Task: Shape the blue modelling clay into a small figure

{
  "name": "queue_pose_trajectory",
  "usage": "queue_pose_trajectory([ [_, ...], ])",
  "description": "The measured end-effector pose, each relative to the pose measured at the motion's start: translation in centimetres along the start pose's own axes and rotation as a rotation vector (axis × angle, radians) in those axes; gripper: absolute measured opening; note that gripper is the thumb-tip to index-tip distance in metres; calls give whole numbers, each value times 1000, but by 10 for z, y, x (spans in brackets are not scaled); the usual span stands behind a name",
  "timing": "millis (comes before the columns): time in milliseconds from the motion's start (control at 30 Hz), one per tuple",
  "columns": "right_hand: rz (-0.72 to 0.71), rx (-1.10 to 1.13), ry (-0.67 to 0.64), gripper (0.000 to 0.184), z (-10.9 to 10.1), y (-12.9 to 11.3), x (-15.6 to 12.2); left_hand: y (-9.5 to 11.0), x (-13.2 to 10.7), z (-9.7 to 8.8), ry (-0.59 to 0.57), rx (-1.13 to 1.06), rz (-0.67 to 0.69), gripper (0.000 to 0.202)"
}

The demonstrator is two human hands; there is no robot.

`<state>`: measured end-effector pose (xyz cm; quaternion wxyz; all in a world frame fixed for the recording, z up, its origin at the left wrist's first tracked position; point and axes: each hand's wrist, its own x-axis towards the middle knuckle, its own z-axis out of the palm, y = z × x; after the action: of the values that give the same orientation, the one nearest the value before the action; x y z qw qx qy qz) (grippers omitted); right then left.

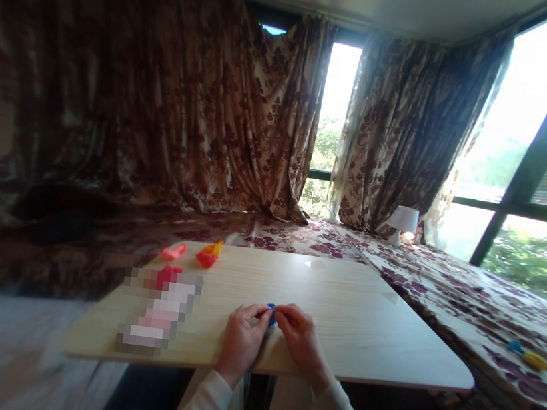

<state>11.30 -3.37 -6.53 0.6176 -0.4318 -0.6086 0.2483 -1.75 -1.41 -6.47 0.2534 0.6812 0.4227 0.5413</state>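
A small, bright blue piece (271,314) sits between my two hands, above the near middle of the pale wooden table (335,307). Its kind is too small to make out, and fingers hide part of it. My left hand (243,337) pinches it from the left with thumb and forefinger. From the right, my right hand (301,335) grips its upper part with the fingertips. Both wrists come in over the table's near edge.
On the table's left lie a pink piece (174,252), a red and yellow piece (209,254) and a crimson piece (168,277), beside a blurred-out flat item (161,314). A white lamp (403,223) stands behind right. Blue and yellow things (535,360) lie on the flowered cover.
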Motion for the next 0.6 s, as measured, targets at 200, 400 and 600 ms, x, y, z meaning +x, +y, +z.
queue_pose_trajectory([
  [200, 79, 28, 0, 21, 1, -6, 1, 1, 1, -2, -13, -41, 30, 19],
  [400, 68, -29, 27, 26, 0, -9, 0, 0, 1, 0, -31, -49, 1, 21],
  [600, 78, 94, 31, 19, 4, -5, 1, 3, 0, -1, -19, -136, -93, 21],
])
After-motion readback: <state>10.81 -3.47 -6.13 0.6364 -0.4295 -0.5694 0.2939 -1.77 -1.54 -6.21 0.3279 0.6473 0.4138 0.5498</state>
